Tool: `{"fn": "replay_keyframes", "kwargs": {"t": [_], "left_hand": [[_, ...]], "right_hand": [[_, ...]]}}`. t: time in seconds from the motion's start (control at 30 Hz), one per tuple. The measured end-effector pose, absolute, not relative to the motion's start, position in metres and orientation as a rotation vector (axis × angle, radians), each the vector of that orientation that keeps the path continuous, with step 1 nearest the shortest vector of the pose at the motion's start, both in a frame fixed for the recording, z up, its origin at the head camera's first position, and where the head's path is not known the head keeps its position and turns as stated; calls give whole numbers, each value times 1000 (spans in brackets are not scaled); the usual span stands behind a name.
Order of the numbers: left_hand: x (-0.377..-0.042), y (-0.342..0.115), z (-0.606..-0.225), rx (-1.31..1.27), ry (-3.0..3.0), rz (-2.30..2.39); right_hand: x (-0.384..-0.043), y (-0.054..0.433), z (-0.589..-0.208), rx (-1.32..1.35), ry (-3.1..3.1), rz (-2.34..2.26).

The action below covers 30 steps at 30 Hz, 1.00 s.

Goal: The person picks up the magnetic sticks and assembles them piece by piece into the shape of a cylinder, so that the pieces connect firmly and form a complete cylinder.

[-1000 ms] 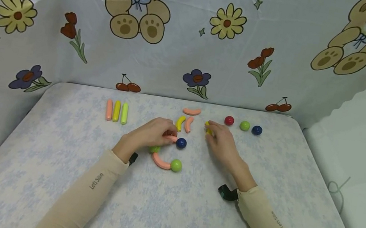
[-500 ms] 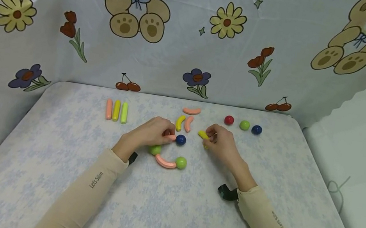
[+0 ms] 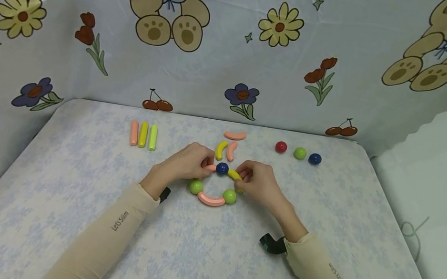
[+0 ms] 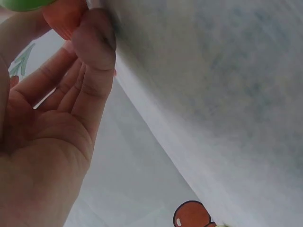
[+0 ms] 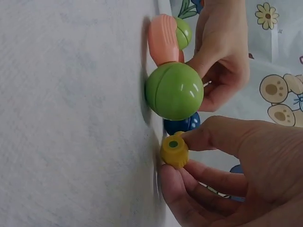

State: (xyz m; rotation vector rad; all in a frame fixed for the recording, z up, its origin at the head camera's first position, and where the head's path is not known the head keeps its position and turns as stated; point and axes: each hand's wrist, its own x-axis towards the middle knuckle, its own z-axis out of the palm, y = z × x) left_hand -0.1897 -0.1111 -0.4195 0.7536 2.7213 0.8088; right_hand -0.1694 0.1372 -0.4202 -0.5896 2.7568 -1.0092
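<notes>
My left hand (image 3: 189,162) pinches a pink curved stick (image 3: 211,167), mostly hidden by the fingers in the head view. A blue ball (image 3: 222,168) sits at its right end. From there a green ball (image 3: 196,186), another pink curved stick (image 3: 211,200) and a second green ball (image 3: 230,196) form a nearly closed ring. My right hand (image 3: 260,183) pinches a yellow curved stick (image 3: 235,175), its upper end against the blue ball. In the right wrist view, the yellow stick's (image 5: 174,151) free end shows a hole, close to the green ball (image 5: 174,91).
Behind the ring lie a yellow curved stick (image 3: 221,150) and two pink curved ones (image 3: 232,151). Straight pink, yellow and lime sticks (image 3: 143,135) stand in a row at back left. Red (image 3: 280,147), green (image 3: 300,153) and blue (image 3: 314,159) balls sit at back right.
My right hand has brought the yellow curved stick left and toward me, up to the blue ball. The lower pink stick and its green ball have swung right while my left hand stays near its place.
</notes>
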Motion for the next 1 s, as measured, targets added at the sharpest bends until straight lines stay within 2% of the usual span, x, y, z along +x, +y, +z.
{"fn": "replay_keyframes", "kwargs": {"t": [0.33, 0.67, 1.0], "left_hand": [[-187, -105, -416, 600, 2729, 770], [-184, -106, -413, 380, 2780, 667], [-182, -105, -409, 297, 2697, 507]], "right_hand": [[-164, 132, -418, -524, 2757, -1047], [-153, 119, -416, -656, 2707, -935], [-145, 111, -428, -826, 2696, -892]]}}
